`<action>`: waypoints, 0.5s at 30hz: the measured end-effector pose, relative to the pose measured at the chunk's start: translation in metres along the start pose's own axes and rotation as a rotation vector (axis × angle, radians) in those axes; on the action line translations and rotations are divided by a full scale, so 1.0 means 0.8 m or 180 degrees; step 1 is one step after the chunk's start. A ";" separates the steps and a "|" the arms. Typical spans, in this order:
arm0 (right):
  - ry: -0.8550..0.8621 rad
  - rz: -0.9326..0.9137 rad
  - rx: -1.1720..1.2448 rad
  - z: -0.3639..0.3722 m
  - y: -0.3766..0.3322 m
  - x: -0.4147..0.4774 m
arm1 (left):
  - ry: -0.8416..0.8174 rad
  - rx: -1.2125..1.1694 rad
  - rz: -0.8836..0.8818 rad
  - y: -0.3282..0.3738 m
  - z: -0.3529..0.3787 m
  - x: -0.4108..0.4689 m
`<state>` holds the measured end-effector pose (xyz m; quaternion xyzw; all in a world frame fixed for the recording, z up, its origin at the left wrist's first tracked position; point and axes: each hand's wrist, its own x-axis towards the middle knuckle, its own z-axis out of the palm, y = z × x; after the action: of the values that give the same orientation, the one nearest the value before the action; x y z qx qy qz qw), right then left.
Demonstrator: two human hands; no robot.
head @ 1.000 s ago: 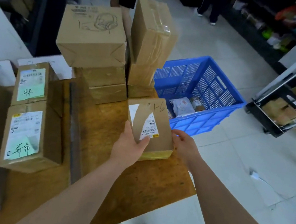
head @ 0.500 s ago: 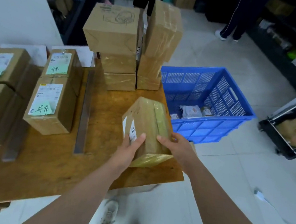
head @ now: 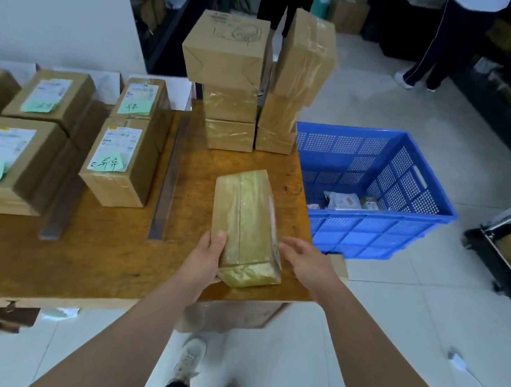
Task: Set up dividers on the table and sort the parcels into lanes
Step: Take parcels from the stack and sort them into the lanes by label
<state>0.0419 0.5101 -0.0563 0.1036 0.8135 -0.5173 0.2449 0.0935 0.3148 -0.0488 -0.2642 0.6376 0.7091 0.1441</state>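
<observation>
Parcel (head: 245, 221), one, gripped by left hand (head: 206, 258); right hand (head: 304, 259) relaxed beside it; two dividers (head: 168, 182) on table (head: 102, 257).

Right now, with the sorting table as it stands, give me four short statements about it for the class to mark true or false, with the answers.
1. The left hand grips the taped parcel. True.
2. The blue crate stands on the wooden table. False: it stands on the floor beside the table.
3. The box with the headphone drawing tops a stack. True.
4. The labelled parcel just left of the divider strip bears a pink note. False: its note is green.
</observation>
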 end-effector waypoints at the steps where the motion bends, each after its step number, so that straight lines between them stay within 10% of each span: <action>1: -0.0015 0.0019 -0.0057 0.004 -0.001 0.000 | 0.0096 -0.0025 -0.0021 0.000 -0.006 -0.001; 15: -0.0187 -0.0064 -0.0080 0.039 -0.019 0.012 | 0.0518 0.0357 -0.0339 -0.013 -0.059 -0.005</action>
<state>0.0364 0.4750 -0.0602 0.0771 0.8134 -0.5123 0.2647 0.1116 0.2707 -0.0572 -0.3459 0.6709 0.6399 0.1439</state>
